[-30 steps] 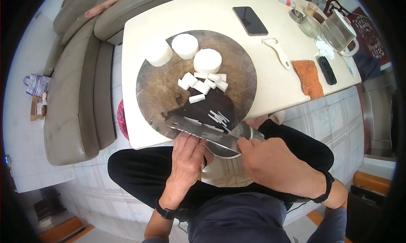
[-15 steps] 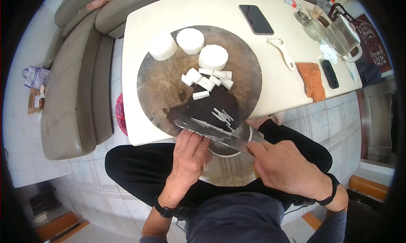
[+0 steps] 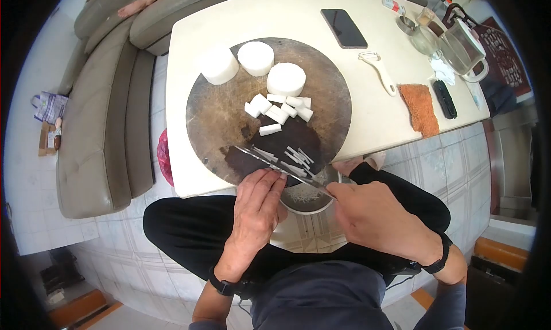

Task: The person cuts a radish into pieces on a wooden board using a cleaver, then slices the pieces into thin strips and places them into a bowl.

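Three white cylinders [image 3: 286, 79], one knife [image 3: 313, 184], one peeler [image 3: 383, 77], one phone [image 3: 344, 28], perhaps nine small blocks [image 3: 276, 114].

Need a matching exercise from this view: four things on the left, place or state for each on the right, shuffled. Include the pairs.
Things
1. Phone
2. Orange cloth
3. Knife
4. Bowl

Place or state
A. Gripped in the right hand, blade over the round board
B. Below the tabletop, partly hidden by the round board, white shreds inside
C. Flat, screen dark, farther from the person than the peeler
D. Between the peeler and a black object

Pairs: 1-C, 2-D, 3-A, 4-B
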The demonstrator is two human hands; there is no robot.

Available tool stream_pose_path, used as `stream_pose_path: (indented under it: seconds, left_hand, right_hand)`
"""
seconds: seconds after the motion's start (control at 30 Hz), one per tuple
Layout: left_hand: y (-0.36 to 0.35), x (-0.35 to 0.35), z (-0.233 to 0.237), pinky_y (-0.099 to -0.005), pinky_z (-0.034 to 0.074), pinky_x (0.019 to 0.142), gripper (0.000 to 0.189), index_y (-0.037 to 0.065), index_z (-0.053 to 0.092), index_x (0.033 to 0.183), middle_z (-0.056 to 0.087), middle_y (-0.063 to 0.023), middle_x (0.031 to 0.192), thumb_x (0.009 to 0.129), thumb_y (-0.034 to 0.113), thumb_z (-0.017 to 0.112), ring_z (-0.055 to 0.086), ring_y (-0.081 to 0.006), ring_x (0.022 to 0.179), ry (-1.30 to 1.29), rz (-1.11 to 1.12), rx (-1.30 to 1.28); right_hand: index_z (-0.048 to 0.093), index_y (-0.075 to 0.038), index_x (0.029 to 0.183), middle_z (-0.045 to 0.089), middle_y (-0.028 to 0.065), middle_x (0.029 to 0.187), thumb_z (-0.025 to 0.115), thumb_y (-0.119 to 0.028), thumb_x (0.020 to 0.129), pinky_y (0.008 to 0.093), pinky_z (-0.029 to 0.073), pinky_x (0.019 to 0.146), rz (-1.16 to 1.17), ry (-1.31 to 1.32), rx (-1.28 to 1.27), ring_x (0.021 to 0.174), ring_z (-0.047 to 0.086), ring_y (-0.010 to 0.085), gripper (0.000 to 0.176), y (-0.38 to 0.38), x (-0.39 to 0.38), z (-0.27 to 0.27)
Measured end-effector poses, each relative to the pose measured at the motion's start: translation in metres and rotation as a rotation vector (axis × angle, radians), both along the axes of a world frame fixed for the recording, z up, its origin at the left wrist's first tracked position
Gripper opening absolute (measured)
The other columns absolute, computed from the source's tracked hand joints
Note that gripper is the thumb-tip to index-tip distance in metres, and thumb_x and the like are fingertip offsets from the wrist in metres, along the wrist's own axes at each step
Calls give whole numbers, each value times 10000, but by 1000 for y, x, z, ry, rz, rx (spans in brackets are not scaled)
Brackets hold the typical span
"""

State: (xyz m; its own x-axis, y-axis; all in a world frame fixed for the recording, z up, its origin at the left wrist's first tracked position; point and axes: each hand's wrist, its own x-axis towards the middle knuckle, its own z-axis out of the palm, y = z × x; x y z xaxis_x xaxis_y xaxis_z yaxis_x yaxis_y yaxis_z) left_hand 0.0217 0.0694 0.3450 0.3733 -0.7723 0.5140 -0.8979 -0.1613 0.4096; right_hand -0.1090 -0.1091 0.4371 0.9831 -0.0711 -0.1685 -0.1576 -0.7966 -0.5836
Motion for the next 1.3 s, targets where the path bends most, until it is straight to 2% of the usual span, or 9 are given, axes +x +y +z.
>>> stream_pose_path:
  seconds: [0.43,0.73,0.87,0.9,0.97,1.0,1.1,1.23,1.3]
  left_hand:
    - [3,1,-2,-459,491,901,494,-78,666,1022,628,-173,1056,529,-50,686,591,-354,1047,13,-1,-4]
    - [6,-3,-1,-442,503,885,395,-69,672,1014,625,-191,1054,623,-111,642,604,-361,1016,78,25,-1]
    - [5,-14,10,-361,514,876,308,-22,689,1030,644,-172,1082,787,-155,556,638,-287,979,313,100,-124]
    - [5,-17,8,-332,512,874,286,-13,692,1040,656,-142,1091,827,-138,546,640,-237,986,537,193,-250]
    - [1,-23,9,-265,501,884,214,-5,686,1089,675,-73,1101,946,-40,531,630,-126,994,918,328,-468]
    - [-3,-26,11,-265,501,884,214,-5,686,1089,675,-73,1101,946,-40,531,630,-126,994,912,326,-483]
    - [-23,-40,24,-347,485,998,302,-46,569,1257,614,-153,1215,1006,114,524,600,-216,1125,1612,162,-756]
    - [-38,-50,31,-364,471,998,377,-18,501,1337,587,-137,1260,1030,200,480,587,-232,1150,1723,76,-754]
    - [-40,-55,28,-358,456,1012,341,0,529,1312,601,-110,1262,1040,192,459,577,-201,1168,1973,-70,-781]
  right_hand:
    - [536,17,847,595,181,660,590,-63,838,437,493,563,140,54,-16,607,628,370,97,-18,1,14]
    - [570,11,898,603,179,646,588,-53,832,429,484,568,70,-90,-63,626,616,378,94,5,10,-10]
    - [562,15,816,546,162,570,556,-57,859,387,460,528,-42,-213,40,548,606,313,85,-4,-5,-19]
    - [562,15,816,546,162,570,556,-57,859,387,460,528,-38,-222,25,548,606,313,85,-6,-11,-15]
    - [550,14,751,515,93,537,520,-57,902,317,417,473,-247,-148,338,470,548,171,170,-8,-21,-6]
    - [550,14,751,515,93,537,520,-57,902,317,417,473,-239,-156,327,470,548,171,170,-9,-24,2]
    - [557,19,719,555,16,599,487,-84,960,218,367,427,-430,42,955,453,472,46,272,-8,-43,10]
    - [564,25,718,564,45,593,498,-57,953,228,389,428,-501,53,1082,449,483,65,258,-2,-64,-3]
    - [565,27,722,568,47,599,501,-54,954,230,396,428,-517,58,1082,449,486,66,254,2,-67,-6]
